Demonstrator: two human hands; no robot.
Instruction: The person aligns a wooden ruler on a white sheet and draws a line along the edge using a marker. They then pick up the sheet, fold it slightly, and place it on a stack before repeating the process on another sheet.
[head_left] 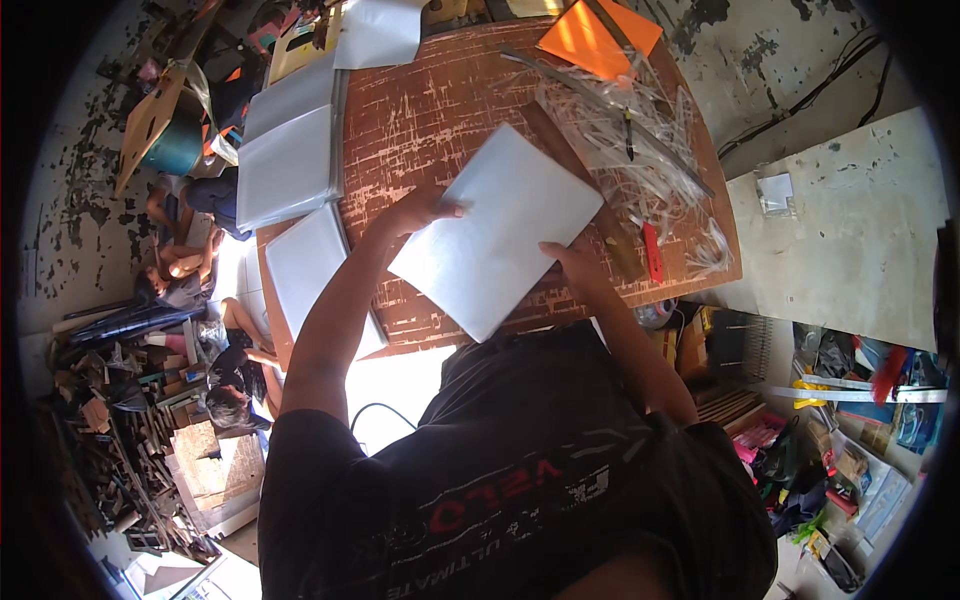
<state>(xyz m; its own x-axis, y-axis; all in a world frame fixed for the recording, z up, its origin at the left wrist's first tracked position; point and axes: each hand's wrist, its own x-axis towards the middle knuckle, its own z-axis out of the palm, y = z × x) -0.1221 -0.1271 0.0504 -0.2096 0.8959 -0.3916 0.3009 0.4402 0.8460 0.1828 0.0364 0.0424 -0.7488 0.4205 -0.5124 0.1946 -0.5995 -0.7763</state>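
Observation:
A rectangular stack of pale, glossy plastic sheets [500, 235] is held tilted over the scratched brown table [420, 120], near its front edge. My left hand [425, 211] grips its left side with the thumb on top. On the right side, my right hand [573, 264] pinches the lower right edge, thumb above and fingers partly hidden beneath. To the right of that hand lies a red cutter knife [652, 253]. A long brown wooden strip [570, 160] passes partly behind the sheets.
More plastic sheet stacks [285, 170] line the table's left side. Tangled clear offcuts [650, 160], a metal strip [575, 80] and orange sheets [590, 45] lie at the far right. Two people [240, 385] sit on the floor at left, near a scrap wood pile [130, 420].

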